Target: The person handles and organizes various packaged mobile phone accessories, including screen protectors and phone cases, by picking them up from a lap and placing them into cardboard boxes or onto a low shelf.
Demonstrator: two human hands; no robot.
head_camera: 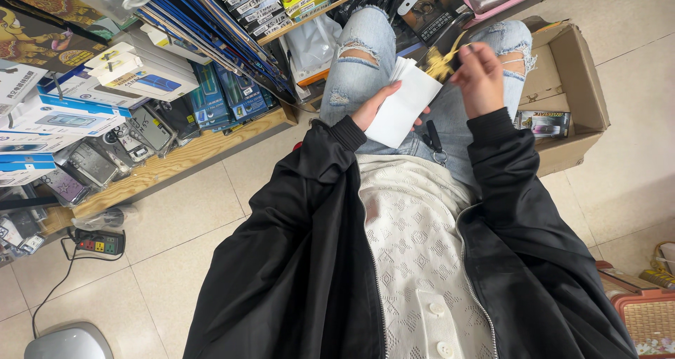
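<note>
I sit looking down at my lap, in a black jacket and torn light jeans. My left hand [370, 107] holds a stack of flat white packets [403, 104] fanned over my thigh. My right hand [480, 78] is raised just right of the stack, fingers pinched on a small gold-patterned item [441, 63] at the stack's top edge. What that item is stays blurred. A black key fob [434, 138] hangs at my waist.
Wooden shelves [184, 155] at left carry blue and white boxed goods. An open cardboard box [571, 85] stands at right beside my knee. A power strip [100, 244] and cable lie on the tiled floor. A wicker basket [650, 320] sits at bottom right.
</note>
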